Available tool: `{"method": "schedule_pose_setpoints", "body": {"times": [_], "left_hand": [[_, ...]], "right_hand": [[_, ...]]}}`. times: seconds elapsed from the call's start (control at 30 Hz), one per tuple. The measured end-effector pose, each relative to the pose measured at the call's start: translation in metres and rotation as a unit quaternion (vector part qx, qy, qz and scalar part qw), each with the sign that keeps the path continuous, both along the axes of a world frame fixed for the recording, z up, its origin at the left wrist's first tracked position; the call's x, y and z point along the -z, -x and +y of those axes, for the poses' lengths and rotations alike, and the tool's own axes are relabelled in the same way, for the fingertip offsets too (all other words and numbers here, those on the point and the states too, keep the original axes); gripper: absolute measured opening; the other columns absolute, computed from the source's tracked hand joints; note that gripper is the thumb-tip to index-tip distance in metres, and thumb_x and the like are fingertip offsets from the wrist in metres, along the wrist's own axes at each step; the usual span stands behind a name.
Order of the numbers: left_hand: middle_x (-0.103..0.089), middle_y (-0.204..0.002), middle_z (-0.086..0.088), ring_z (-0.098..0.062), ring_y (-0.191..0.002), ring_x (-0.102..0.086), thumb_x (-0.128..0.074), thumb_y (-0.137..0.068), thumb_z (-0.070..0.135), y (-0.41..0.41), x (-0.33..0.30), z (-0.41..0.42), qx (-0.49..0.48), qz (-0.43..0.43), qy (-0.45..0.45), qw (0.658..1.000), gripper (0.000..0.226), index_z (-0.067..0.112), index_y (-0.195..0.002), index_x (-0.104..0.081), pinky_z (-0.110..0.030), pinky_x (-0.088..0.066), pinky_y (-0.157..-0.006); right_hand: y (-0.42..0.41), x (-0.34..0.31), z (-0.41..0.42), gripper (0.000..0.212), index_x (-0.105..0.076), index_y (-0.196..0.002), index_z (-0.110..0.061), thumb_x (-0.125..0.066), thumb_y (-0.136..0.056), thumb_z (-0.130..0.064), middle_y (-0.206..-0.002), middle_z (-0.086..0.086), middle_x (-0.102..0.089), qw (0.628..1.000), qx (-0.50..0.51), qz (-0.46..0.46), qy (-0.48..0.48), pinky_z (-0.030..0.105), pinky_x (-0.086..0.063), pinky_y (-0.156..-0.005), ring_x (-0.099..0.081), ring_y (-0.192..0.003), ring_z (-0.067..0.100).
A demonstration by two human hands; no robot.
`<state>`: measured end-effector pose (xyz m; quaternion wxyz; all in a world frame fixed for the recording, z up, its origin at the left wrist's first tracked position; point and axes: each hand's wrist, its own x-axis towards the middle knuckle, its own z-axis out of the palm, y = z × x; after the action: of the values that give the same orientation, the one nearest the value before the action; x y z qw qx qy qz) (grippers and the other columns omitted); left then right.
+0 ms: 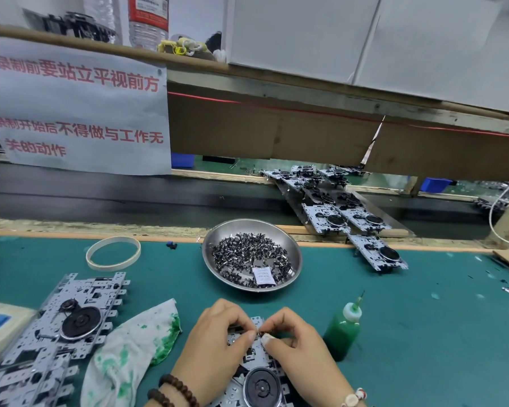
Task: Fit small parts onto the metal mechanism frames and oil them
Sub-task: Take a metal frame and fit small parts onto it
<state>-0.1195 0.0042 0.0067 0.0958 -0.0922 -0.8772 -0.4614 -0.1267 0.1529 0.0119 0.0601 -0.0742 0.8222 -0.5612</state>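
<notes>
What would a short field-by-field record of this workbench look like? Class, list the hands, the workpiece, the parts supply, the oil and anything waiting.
left hand: grips the frame's top edge
right hand: pinches a small part at the frame
frame in work: flat on the green mat, black wheel facing up
steel bowl: holds small dark parts and a white packet
green oil bottle: upright, right of the hands
stained cloth: left of the hands
waiting frames: stacked at left

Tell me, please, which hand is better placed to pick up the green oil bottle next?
The right hand, probably: the green oil bottle stands just beside it on that side, while the left hand would have to cross over the metal frame.
</notes>
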Motion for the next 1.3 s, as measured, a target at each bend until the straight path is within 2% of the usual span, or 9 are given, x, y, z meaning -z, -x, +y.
{"method": "schedule_pose_setpoints", "body": {"times": [0.23, 0.37, 0.67, 0.73, 0.87, 0.97, 1.17, 1.23, 1.3], "left_hand": [[-0.053, -0.091, 0.014, 0.004, -0.092, -0.049, -0.063, -0.084, 0.019, -0.001, 0.000, -0.001, 0.005, -0.003, 0.003, 1.000, 0.020, 0.032, -0.072, -0.055, -0.006, -0.034, -0.080], [-0.051, -0.091, 0.016, 0.003, -0.093, -0.048, -0.061, -0.086, 0.022, -0.002, -0.001, 0.000, 0.002, -0.003, 0.011, 1.000, 0.018, 0.033, -0.073, -0.054, -0.011, -0.036, -0.084], [-0.046, -0.093, 0.025, 0.007, -0.097, -0.043, -0.056, -0.089, 0.024, -0.007, 0.001, 0.006, 0.001, 0.022, 0.042, 0.999, 0.030, 0.050, -0.075, -0.048, -0.022, -0.036, -0.088], [-0.047, -0.091, 0.026, 0.006, -0.094, -0.043, -0.057, -0.088, 0.022, -0.008, 0.001, 0.006, 0.003, 0.038, 0.050, 0.998, 0.030, 0.048, -0.074, -0.050, -0.023, -0.037, -0.087], [-0.043, -0.091, 0.025, 0.002, -0.091, -0.042, -0.052, -0.089, 0.023, -0.011, -0.001, 0.006, 0.012, 0.067, 0.111, 0.991, 0.014, 0.036, -0.083, -0.055, -0.026, -0.039, -0.085], [-0.044, -0.092, 0.023, -0.003, -0.091, -0.044, -0.052, -0.088, 0.020, -0.012, -0.002, 0.005, 0.013, 0.077, 0.121, 0.990, 0.014, 0.034, -0.084, -0.055, -0.027, -0.040, -0.084], [-0.048, -0.093, 0.016, -0.009, -0.092, -0.049, -0.051, -0.088, 0.016, -0.013, -0.002, 0.006, -0.002, 0.058, 0.119, 0.991, 0.016, 0.026, -0.089, -0.062, -0.030, -0.041, -0.085], [-0.051, -0.094, 0.012, -0.008, -0.093, -0.050, -0.050, -0.088, 0.010, -0.013, -0.001, 0.006, -0.011, 0.043, 0.079, 0.996, 0.024, 0.026, -0.091, -0.067, -0.021, -0.039, -0.087], [-0.050, -0.096, 0.013, -0.002, -0.090, -0.048, -0.050, -0.087, 0.006, -0.013, -0.002, 0.005, -0.040, 0.029, 0.034, 0.998, 0.029, 0.026, -0.094, -0.070, 0.000, -0.031, -0.079]], "right_hand": [[0.001, -0.002, -0.002, 0.019, -0.059, -0.073, -0.022, -0.062, -0.081, -0.004, -0.069, -0.006, -0.060, 1.000, 0.005, -0.009, 0.007, 0.020, -0.038, -0.058, -0.042, -0.054, 0.011], [0.003, -0.002, -0.003, 0.022, -0.058, -0.071, -0.021, -0.059, -0.080, -0.001, -0.070, 0.000, -0.056, 1.000, 0.004, -0.009, 0.000, 0.025, -0.037, -0.062, -0.042, -0.062, 0.015], [0.005, -0.007, -0.007, 0.021, -0.055, -0.076, -0.019, -0.056, -0.081, 0.002, -0.075, -0.003, -0.059, 0.997, 0.022, -0.067, 0.020, 0.018, -0.038, -0.063, -0.049, -0.065, 0.008], [0.005, -0.008, -0.007, 0.020, -0.054, -0.078, -0.019, -0.057, -0.081, 0.001, -0.080, 0.000, -0.059, 0.997, 0.028, -0.074, 0.022, 0.019, -0.039, -0.065, -0.051, -0.070, 0.010], [0.005, -0.013, -0.007, 0.020, -0.053, -0.081, -0.019, -0.056, -0.084, 0.000, -0.083, 0.004, -0.059, 0.994, 0.032, -0.096, 0.034, 0.010, -0.037, -0.051, -0.049, -0.063, 0.007], [0.004, -0.017, -0.006, 0.018, -0.052, -0.082, -0.019, -0.058, -0.085, -0.002, -0.079, -0.001, -0.059, 0.995, 0.019, -0.095, 0.024, 0.005, -0.037, -0.047, -0.050, -0.063, 0.003], [0.000, -0.014, -0.001, 0.012, -0.054, -0.087, -0.022, -0.059, -0.087, -0.012, -0.086, -0.004, -0.061, 0.998, -0.004, -0.057, -0.002, 0.013, -0.040, -0.062, -0.053, -0.071, 0.002], [-0.003, -0.010, -0.001, 0.014, -0.055, -0.088, -0.023, -0.057, -0.088, -0.010, -0.088, -0.007, -0.061, 1.000, 0.002, -0.023, -0.011, 0.010, -0.043, -0.062, -0.054, -0.073, 0.003], [-0.006, -0.007, -0.003, 0.017, -0.055, -0.087, -0.027, -0.057, -0.088, -0.010, -0.089, -0.012, -0.061, 0.999, 0.020, 0.010, -0.035, 0.007, -0.042, -0.062, -0.055, -0.076, 0.004]]}}
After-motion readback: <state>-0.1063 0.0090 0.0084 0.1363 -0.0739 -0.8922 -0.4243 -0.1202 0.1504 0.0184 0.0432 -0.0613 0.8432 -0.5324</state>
